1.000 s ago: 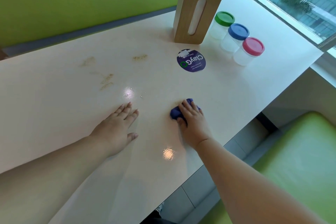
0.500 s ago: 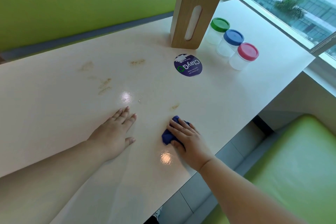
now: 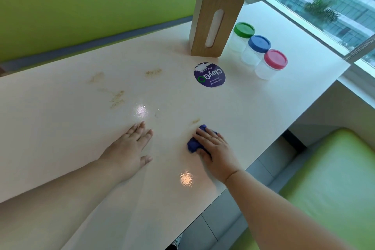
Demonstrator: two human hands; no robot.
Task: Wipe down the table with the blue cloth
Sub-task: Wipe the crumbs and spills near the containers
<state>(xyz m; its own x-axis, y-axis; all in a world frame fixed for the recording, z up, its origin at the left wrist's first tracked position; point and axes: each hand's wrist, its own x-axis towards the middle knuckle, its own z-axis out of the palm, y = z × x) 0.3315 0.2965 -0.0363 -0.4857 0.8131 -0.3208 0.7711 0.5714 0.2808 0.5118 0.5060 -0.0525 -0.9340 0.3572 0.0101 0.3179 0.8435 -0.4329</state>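
The blue cloth (image 3: pixel 193 144) lies bunched on the white table (image 3: pixel 60 128) near its front edge. My right hand (image 3: pixel 217 150) presses down on it with straight fingers and covers most of it. A small brownish smear (image 3: pixel 196 121) sits just beyond the cloth. My left hand (image 3: pixel 129 146) rests flat on the table to the left of the cloth, fingers together, holding nothing. More brownish stains mark the table farther back at left (image 3: pixel 117 98) and centre (image 3: pixel 153 72).
A wooden tissue box (image 3: pixel 215 18) stands at the back right. Beside it are three clear jars with green (image 3: pixel 243 29), blue (image 3: pixel 259 43) and pink (image 3: pixel 275 59) lids. A round purple sticker (image 3: pixel 210 75) lies flat on the table. A green bench seat (image 3: pixel 334 178) sits below at right.
My right hand has slid the cloth toward me across the table, which uncovered the small smear beyond it. My left hand has stayed flat in place.
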